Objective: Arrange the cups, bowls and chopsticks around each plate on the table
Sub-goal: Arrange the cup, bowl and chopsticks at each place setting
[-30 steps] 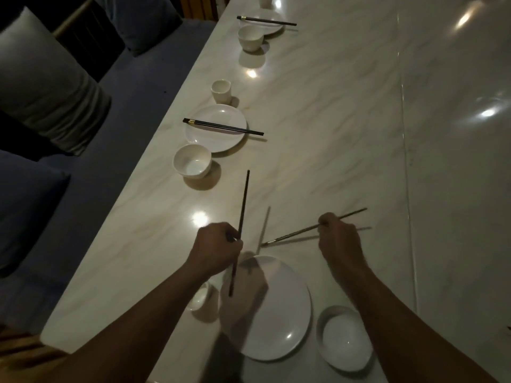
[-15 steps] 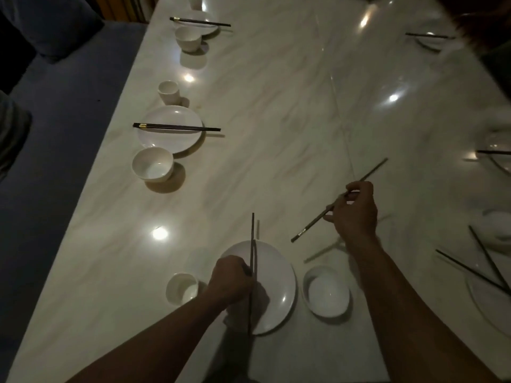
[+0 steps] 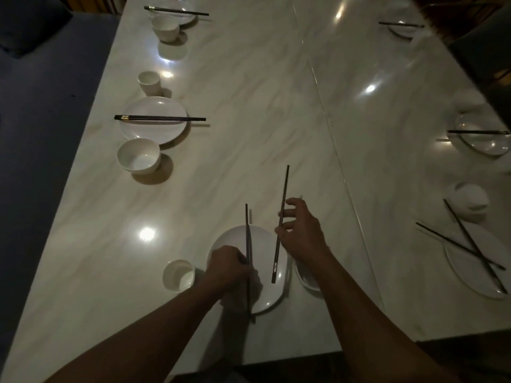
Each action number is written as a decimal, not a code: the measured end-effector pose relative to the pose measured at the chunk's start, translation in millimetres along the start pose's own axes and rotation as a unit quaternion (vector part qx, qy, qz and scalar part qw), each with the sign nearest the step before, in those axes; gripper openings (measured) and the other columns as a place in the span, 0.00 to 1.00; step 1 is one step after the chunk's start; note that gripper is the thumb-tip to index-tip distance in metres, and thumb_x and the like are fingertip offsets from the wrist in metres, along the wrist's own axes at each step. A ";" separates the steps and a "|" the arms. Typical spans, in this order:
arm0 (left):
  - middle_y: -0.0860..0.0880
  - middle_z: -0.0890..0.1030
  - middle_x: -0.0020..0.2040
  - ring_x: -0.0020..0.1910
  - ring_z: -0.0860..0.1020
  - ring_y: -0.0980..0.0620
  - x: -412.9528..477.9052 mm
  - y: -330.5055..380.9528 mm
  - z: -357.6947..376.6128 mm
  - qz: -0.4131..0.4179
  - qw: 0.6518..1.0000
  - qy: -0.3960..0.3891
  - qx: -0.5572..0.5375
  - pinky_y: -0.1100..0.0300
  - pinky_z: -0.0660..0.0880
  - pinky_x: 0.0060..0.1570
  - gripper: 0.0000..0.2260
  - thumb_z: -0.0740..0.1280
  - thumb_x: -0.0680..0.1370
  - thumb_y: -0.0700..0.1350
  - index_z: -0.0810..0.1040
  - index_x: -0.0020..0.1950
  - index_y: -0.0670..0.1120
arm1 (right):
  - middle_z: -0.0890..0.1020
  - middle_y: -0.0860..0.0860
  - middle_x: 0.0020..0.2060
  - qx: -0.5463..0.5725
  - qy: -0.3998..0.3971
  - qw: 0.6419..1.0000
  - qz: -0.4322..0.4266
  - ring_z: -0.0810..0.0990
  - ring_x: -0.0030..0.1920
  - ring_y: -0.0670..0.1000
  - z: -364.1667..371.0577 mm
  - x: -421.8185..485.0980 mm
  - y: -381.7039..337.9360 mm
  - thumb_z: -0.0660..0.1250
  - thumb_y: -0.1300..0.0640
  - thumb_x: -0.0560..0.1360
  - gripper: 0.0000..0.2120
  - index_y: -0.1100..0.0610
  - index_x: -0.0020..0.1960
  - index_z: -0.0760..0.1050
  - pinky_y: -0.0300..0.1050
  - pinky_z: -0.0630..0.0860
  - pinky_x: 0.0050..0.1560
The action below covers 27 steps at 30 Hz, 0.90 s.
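Bringing two chopsticks together over the near plate.

Clenching the left hand round the left chopstick, held lengthwise over the middle of the near plate with its tip past the far rim, as half a second ago. Pinching the right chopstick in the right hand, other fingers loosely spread, above the plate's right edge. Swung in since the earlier frame: then slanting out well to the right of the plate, now almost parallel to the left chopstick, just beside it and apart. Small cup just left of the plate; bowl just right of it, now mostly hidden under the right forearm. All on the marble table.
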<state>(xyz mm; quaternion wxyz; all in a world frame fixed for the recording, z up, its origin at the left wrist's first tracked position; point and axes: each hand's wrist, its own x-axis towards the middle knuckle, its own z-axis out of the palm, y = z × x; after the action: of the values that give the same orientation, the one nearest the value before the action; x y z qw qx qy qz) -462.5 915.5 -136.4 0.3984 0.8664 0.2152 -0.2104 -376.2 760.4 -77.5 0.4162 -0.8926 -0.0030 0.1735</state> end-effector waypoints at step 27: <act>0.46 0.83 0.51 0.47 0.80 0.52 -2.8 -16.0 -60.9 0.043 0.991 0.122 0.025 0.57 0.77 0.54 0.13 0.70 0.75 0.45 0.80 0.58 0.43 | 0.83 0.49 0.44 -0.105 -0.043 0.991 0.076 0.81 0.43 0.47 76.3 -45.8 27.4 0.71 0.60 0.74 0.08 0.54 0.52 0.79 0.33 0.72 0.35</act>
<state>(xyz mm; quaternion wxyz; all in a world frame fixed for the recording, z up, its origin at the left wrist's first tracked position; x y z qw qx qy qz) -461.7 971.9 -108.3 0.3564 0.9036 0.2194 -0.0913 -446.8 792.2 -129.1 0.3048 -0.9208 0.0288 0.2418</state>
